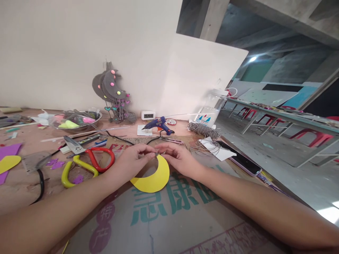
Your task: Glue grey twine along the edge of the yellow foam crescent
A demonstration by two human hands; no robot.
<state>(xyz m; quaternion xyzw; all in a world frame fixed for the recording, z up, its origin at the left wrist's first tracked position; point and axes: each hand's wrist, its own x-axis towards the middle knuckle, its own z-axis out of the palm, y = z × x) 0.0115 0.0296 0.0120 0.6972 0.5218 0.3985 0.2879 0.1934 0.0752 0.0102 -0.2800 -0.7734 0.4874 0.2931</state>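
A yellow crescent-shaped cutout (155,183), like foam or felt, is just above the printed cardboard sheet (169,225). My left hand (134,158) and my right hand (181,158) meet at its upper tip, fingers pinched together. Something small and greyish shows between the fingertips there, too small to name. The crescent's other tip is partly behind my left hand. Left of my left hand lie red-handled scissors (102,159) and yellow-handled scissors (68,174). A blue glue gun (159,124) rests beyond my hands.
At the back stand a bowl of craft bits (74,121), grey hanging crescent ornaments (112,88), a digital clock (148,115) and a clear plastic jar (212,106). Grey cord (202,129), white paper (218,148) and a phone (243,160) lie at right, near the table edge.
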